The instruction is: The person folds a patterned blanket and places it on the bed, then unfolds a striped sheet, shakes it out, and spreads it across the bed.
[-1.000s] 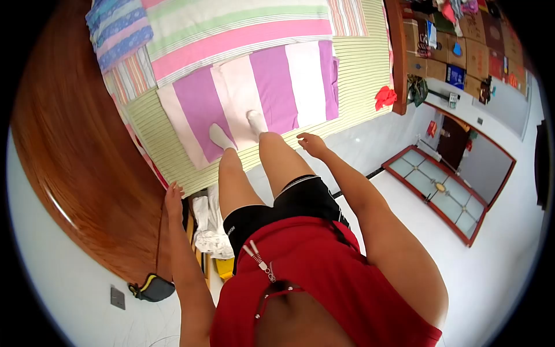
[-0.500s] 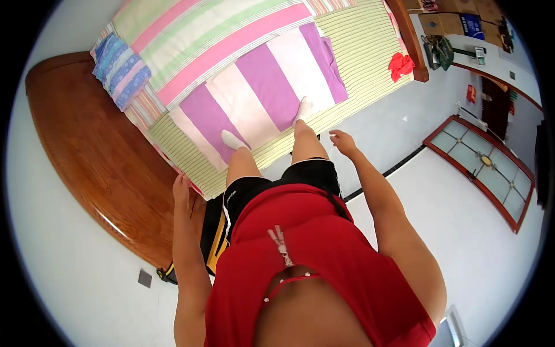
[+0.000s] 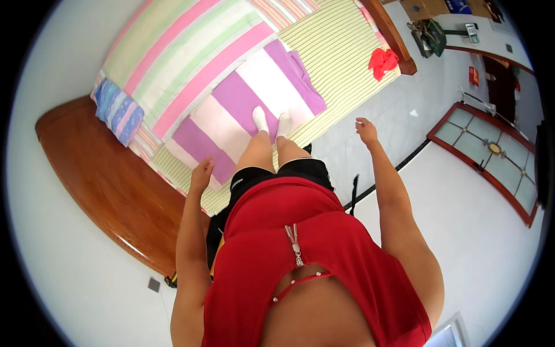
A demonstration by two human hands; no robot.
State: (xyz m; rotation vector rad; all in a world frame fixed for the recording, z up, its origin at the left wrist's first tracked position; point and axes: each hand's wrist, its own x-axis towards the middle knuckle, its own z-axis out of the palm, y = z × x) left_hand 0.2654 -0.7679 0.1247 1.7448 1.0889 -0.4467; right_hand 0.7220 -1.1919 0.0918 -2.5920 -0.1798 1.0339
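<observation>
My left hand (image 3: 202, 174) hangs in the air on the left, over the near edge of the bed, holding nothing, fingers loosely extended. On the right, my right hand (image 3: 366, 132) is held out above the pale tiled floor, empty and with slightly bent fingers. Between the hands, my feet in white socks (image 3: 260, 120) are close together on a purple-and-white striped cloth (image 3: 231, 92). That cloth lies on a yellow-green striped mat (image 3: 324, 40). Neither hand touches the bedding.
A pink, green and white striped cover (image 3: 191, 52) spreads beyond the cloth. A folded blue patterned cloth (image 3: 119, 111) lies near the brown wooden headboard (image 3: 110, 179). Red fabric (image 3: 383, 62) rests at the far corner. A framed glass door (image 3: 491, 153) stands at the right.
My feet have come together from a wider stance. My left hand has risen and moved right; my right hand has shifted right and slightly up. The view has shifted.
</observation>
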